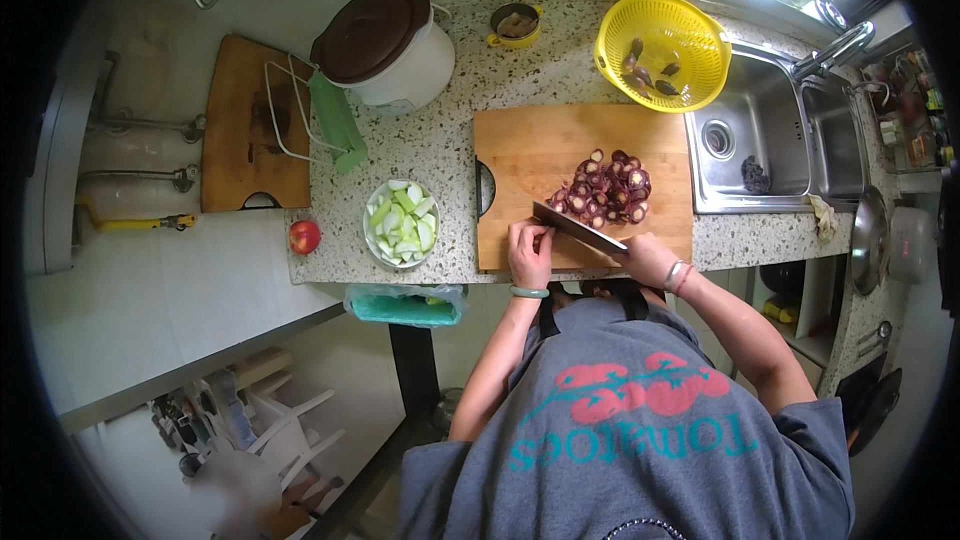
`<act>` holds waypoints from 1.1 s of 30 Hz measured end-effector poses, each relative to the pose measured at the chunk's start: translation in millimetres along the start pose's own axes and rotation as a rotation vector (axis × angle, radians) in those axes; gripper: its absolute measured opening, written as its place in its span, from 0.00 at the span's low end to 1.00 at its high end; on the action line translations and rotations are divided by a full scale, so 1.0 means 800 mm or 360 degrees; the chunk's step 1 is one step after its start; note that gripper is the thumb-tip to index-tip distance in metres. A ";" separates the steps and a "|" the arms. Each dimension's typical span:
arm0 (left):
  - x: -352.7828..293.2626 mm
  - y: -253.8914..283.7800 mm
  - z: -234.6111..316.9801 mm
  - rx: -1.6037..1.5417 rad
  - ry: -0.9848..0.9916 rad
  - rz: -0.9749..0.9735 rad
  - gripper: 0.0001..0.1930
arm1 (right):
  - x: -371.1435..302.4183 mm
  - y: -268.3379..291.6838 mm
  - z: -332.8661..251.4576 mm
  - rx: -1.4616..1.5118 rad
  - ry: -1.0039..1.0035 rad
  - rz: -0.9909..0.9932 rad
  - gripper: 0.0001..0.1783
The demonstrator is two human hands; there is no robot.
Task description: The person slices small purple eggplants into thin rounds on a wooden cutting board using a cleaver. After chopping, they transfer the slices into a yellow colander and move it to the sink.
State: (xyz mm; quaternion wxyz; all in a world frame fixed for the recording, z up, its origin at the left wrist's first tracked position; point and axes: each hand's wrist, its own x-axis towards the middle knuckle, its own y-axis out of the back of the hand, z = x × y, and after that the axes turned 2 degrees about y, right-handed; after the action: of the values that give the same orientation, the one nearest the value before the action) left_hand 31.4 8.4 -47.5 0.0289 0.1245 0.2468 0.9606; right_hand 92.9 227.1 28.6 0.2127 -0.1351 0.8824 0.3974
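Note:
My right hand (pixel 648 260) is closed round the handle of a kitchen knife (pixel 582 229). Its broad blade slants across the near part of a wooden cutting board (pixel 525 150). By the blade's left end, my left hand (pixel 530 252) rests on the board with its fingers curled and pressed together. Whatever those fingers hold is too small and hidden to make out. Just beyond the blade lies a pile of sliced purple shallots (pixel 605 187), cut into rounds with pale centres.
A yellow colander (pixel 712 55) with several whole shallots stands beyond the board, beside the steel sink (pixel 740 195). To the left are a bowl (pixel 372 248) of pale green cut pieces, a red apple (pixel 304 236) and a white cooker (pixel 415 70). A lined bin (pixel 405 308) hangs below the counter edge.

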 end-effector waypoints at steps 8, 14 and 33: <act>0.015 0.013 0.030 0.0114 0.0021 -0.0245 0.17 | -0.024 -0.006 0.012 0.0146 0.0054 0.0307 0.13; 0.006 0.016 0.011 0.0083 0.0064 -0.0296 0.17 | -0.020 -0.008 -0.021 0.0209 0.0069 0.0300 0.11; 0.038 0.027 0.016 0.0152 0.0441 -0.0206 0.18 | -0.011 0.003 -0.009 0.0849 -0.0428 -0.0279 0.22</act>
State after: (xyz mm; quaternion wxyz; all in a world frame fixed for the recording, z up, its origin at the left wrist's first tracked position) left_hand 5.6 -1.3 -19.7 0.0506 -0.0242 0.3014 0.9518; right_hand 97.5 223.5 38.5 0.3887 -0.0962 0.9046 0.1462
